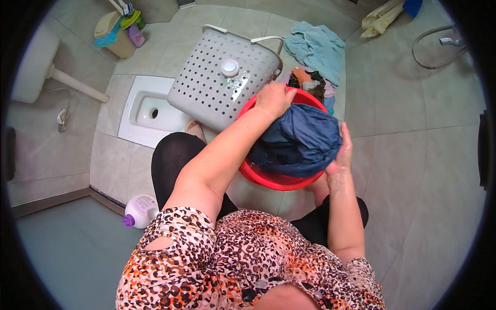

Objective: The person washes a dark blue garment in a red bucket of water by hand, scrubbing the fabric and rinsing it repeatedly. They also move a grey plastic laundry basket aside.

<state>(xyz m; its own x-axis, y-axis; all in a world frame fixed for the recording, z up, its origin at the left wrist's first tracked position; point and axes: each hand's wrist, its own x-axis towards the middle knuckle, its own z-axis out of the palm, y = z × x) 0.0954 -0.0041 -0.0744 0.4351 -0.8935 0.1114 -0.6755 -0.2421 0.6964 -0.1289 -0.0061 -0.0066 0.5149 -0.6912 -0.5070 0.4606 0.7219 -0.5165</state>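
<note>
A red plastic basin point(285, 182) stands between my knees, with a wet dark-blue garment point(300, 137) bunched in it and draped over its right rim. My left hand point(274, 100) grips the basin's far rim, its fingertips hidden. At the right side, my right hand point(341, 151) holds the garment's edge where it covers the rim, thumb inward and fingers along the outside. Whether those fingers also press on the basin is hidden. Just beyond the basin lies a grey perforated laundry basket point(209, 69) with white handles. A small white round cap-like item point(230, 68) rests on it, beside wet patches.
Light-blue cloth point(316, 48) and several small mixed garments point(310, 82) lie on the tiles at far right. A white squat toilet point(155, 110) is left of the basket. Behind my left side sits a detergent bottle point(141, 211). A bin point(116, 38) stands far left; a shower hose point(420, 50) hangs right.
</note>
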